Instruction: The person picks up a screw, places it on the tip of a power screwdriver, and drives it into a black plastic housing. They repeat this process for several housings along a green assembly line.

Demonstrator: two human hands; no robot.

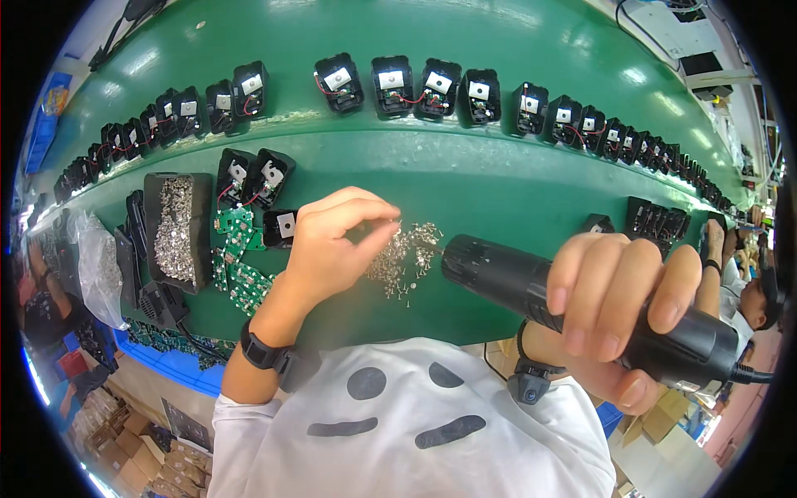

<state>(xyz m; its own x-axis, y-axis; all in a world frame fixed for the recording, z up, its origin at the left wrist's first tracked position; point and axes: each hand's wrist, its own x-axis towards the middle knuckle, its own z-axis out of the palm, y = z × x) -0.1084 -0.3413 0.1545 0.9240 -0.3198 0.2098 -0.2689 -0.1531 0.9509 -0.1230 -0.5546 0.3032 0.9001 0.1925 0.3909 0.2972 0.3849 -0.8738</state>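
Note:
My right hand (623, 307) is wrapped round a black electric screwdriver (498, 274), held almost level with its tip pointing left. The tip reaches a loose pile of small silver screws (386, 270) on the green table. Over that pile hovers my left hand (336, 241), its thumb and forefinger drawn together in a pinch. Whatever sits between those fingertips is too small to make out. Just behind the left wrist lies a black housing (281, 226) with a pale metal plate, partly covered by the hand.
Left stands a black tray (202, 241) of screws, near green circuit boards (246, 282) and a clear plastic bag (95, 266). Two open housings (270, 176) with red wires sit behind the boards. A long row of similar housings (392, 87) crosses the far table. Another person (743, 290) works at the right.

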